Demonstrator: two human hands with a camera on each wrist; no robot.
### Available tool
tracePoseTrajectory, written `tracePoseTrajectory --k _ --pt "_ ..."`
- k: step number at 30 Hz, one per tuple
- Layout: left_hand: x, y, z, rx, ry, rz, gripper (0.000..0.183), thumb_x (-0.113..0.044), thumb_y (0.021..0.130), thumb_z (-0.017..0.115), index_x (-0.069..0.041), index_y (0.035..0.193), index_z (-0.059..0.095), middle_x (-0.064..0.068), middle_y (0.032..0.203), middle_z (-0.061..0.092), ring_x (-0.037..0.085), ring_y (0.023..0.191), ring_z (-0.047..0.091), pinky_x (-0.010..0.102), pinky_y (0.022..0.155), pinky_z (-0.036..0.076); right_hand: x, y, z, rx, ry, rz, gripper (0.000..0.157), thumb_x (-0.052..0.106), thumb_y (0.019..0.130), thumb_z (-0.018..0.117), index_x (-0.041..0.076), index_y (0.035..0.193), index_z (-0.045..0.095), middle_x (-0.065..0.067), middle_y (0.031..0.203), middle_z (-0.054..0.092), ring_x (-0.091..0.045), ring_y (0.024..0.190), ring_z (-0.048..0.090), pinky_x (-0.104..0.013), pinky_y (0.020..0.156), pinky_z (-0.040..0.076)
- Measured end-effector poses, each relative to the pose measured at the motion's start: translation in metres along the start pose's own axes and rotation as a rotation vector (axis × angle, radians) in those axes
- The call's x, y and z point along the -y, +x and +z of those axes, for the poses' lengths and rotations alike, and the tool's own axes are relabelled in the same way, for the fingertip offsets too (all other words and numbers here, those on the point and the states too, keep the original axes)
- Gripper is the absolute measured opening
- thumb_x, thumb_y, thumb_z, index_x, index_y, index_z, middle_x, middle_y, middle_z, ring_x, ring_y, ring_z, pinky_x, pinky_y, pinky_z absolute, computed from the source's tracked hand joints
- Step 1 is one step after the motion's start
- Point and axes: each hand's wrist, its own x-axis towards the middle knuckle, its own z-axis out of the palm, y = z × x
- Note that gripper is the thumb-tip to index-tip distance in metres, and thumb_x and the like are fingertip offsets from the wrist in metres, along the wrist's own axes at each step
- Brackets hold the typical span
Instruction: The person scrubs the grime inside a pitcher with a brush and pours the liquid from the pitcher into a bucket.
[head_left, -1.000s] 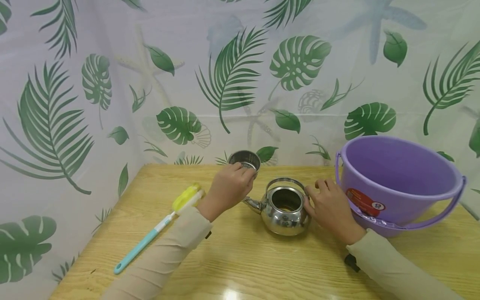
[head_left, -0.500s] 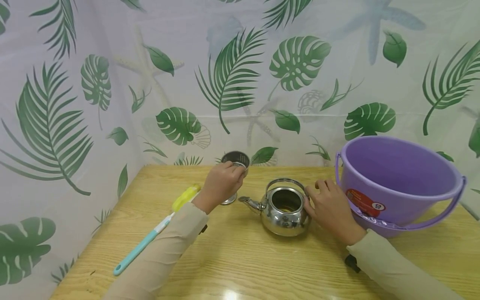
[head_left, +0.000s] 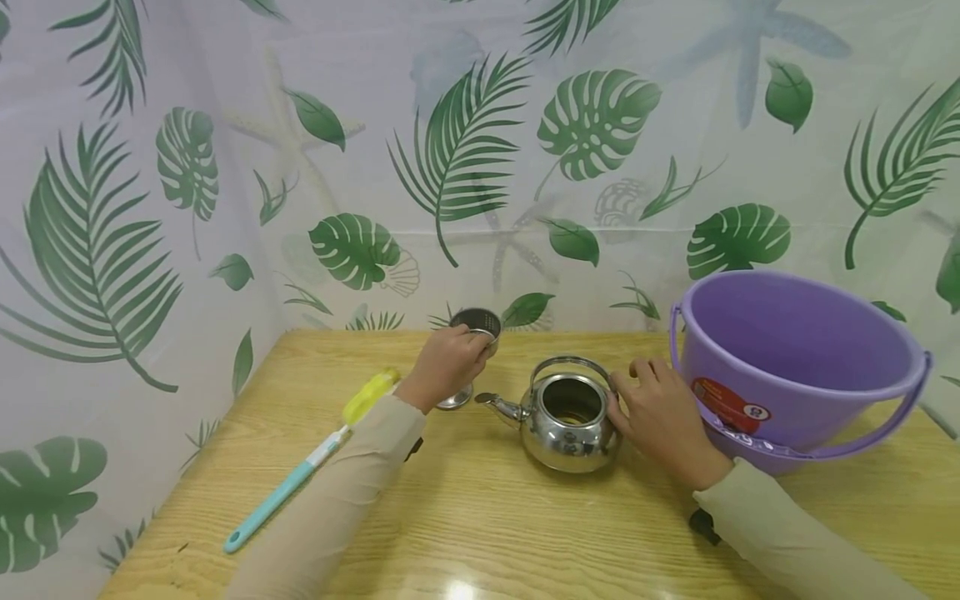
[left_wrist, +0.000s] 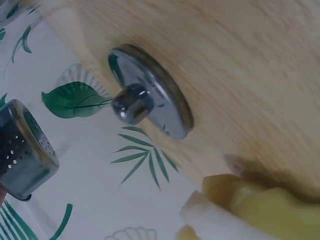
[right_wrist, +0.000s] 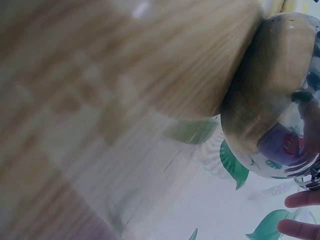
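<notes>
My left hand point(head_left: 447, 367) pinches the rim of a small steel tea strainer point(head_left: 477, 323), held upright left of the kettle's spout; its perforated wall shows in the left wrist view. Below that hand a round steel lid point(left_wrist: 155, 95) with a knob lies on the table, mostly hidden by the hand in the head view. The shiny steel kettle point(head_left: 570, 446) stands uncovered, spout to the left and handle raised, with some brownish colour inside. My right hand point(head_left: 660, 417) rests against its right side near the handle's base, fingers loosely spread.
A bottle brush point(head_left: 288, 492) with a turquoise handle and yellow head lies left of my left forearm. Close by my right hand stands a large purple bucket point(head_left: 795, 417). Behind the wooden table point(head_left: 480, 517) hangs a leaf-patterned sheet point(head_left: 465, 275).
My left hand has shifted left with the strainer, away from the kettle, then lowered slightly. Part of the lid has come into view beneath it. My right hand and the kettle stay put.
</notes>
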Motion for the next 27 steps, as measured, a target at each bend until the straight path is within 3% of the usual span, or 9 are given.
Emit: tracePoseTrajectory --k 7,14,21,27 --pt "-0.002 -0.003 0.018 0.062 0.001 0.021 0.006 -0.018 0.086 0.067 -0.013 0.084 0.069 -0.004 0.072 0.070 0.014 0.058 0.054 0.026 0.053 0.046 -0.001 0.000 -0.001 0.005 0.000 -0.002 0.028 0.023 0.080 0.047 0.001 0.085 0.064 -0.019 0.077 0.055 -0.034 0.070 0.049 -0.043 0.059 0.043" --pt "-0.009 -0.006 0.026 0.163 -0.070 0.026 0.008 -0.020 0.087 0.066 -0.012 0.088 0.068 -0.001 0.079 0.072 0.017 0.066 0.060 0.030 0.062 0.052 0.000 0.000 -0.001 0.004 0.005 -0.001 0.026 0.022 0.079 0.049 0.001 0.084 0.063 -0.019 0.077 0.055 -0.034 0.069 0.049 -0.043 0.059 0.043" --pt "-0.014 -0.008 0.031 0.188 -0.029 0.069 0.007 -0.020 0.086 0.066 -0.014 0.088 0.068 -0.001 0.074 0.068 0.013 0.060 0.055 0.027 0.055 0.049 -0.001 0.001 -0.001 0.004 0.008 0.001 0.025 0.022 0.079 0.050 0.002 0.083 0.062 -0.018 0.076 0.055 -0.034 0.069 0.049 -0.043 0.060 0.043" --pt "-0.015 -0.009 0.033 0.276 -0.059 0.101 0.005 -0.016 0.090 0.062 -0.015 0.086 0.065 -0.002 0.072 0.064 0.012 0.059 0.050 0.026 0.054 0.045 -0.001 0.000 0.000 0.004 0.004 -0.002 0.024 0.022 0.078 0.051 0.002 0.083 0.062 -0.018 0.076 0.054 -0.034 0.069 0.049 -0.043 0.060 0.043"
